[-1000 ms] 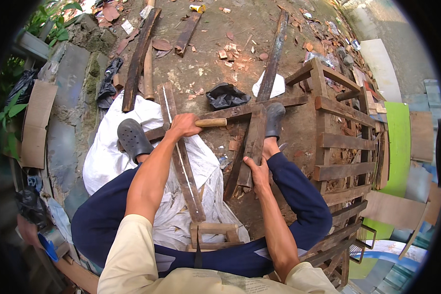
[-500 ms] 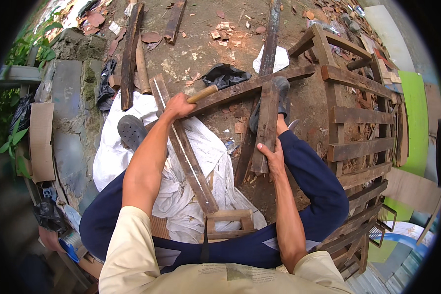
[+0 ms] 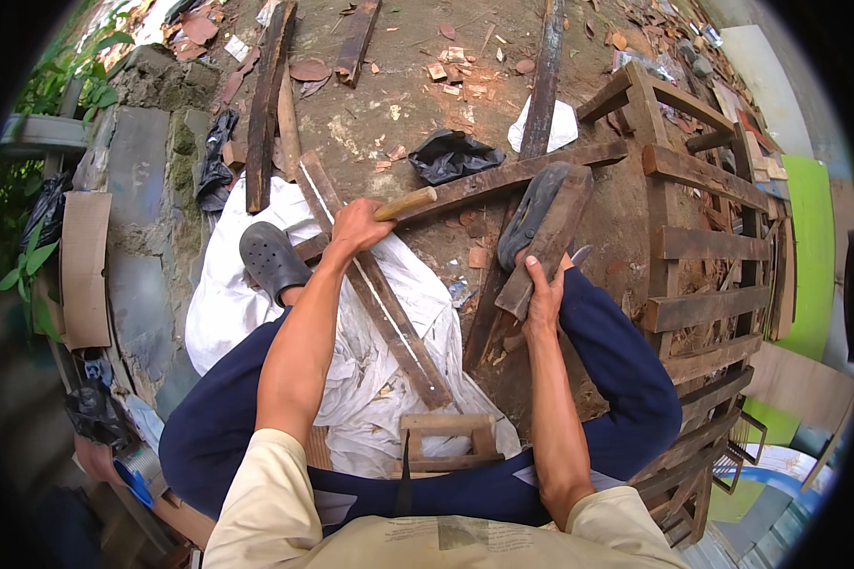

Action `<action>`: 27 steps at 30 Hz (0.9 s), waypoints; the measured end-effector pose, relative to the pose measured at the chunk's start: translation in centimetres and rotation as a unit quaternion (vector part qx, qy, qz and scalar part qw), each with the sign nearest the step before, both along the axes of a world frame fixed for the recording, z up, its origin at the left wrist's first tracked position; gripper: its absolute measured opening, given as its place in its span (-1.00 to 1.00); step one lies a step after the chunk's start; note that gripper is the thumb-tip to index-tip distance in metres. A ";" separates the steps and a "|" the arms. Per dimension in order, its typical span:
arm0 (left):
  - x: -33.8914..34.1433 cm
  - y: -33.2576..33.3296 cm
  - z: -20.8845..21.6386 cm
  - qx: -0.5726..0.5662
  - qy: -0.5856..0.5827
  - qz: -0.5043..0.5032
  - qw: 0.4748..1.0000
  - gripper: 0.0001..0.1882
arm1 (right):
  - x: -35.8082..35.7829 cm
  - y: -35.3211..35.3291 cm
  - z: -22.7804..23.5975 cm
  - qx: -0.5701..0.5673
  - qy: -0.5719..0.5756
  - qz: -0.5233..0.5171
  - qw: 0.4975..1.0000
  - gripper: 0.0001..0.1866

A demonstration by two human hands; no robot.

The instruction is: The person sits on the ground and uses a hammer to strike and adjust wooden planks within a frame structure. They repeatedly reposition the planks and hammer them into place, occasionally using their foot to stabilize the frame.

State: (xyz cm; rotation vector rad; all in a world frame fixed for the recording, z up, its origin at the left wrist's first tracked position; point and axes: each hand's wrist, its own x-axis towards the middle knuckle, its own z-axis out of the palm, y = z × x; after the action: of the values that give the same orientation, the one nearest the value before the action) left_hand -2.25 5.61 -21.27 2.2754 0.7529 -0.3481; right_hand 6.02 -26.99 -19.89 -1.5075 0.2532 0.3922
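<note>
My left hand (image 3: pixel 357 226) is closed round a light wooden handle (image 3: pixel 408 203) that sticks out to the right; whatever it is fixed to is hidden. Beneath that hand, a dark wooden board (image 3: pixel 389 318) with a white line along it slants over a white sheet (image 3: pixel 247 284). A short, thick wood plank (image 3: pixel 552 232) is gripped near its lower end by my right hand (image 3: pixel 544 292), thumb on top. This plank lies tilted against the dark clog (image 3: pixel 531 211) on my right foot. Behind both hands, a long beam (image 3: pixel 474 186) runs across the ground.
On the right stands a slatted wooden frame (image 3: pixel 712 245). A black plastic bag (image 3: pixel 454 156) lies beyond the beam, and loose timbers (image 3: pixel 271 104) lie farther off. A small wooden frame (image 3: pixel 446 425) sits between my legs. A low block wall (image 3: pixel 133 237) borders the left.
The plank in my right hand has turned clockwise, and its near end has risen. More of the right clog shows beside it. My left hand keeps its grip on the handle. The view has shifted slightly.
</note>
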 end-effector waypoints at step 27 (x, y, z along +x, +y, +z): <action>-0.8 0.9 -1.8 -0.027 -0.044 -0.036 0.998 -0.62 | -7.8 7.5 1.9 -0.177 0.028 0.092 0.979 0.00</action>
State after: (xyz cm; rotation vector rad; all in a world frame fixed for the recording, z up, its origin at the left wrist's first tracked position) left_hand -3.03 6.54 -23.09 2.2550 0.6102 -0.2958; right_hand -1.79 -19.44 -18.02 -1.8800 0.2358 0.5595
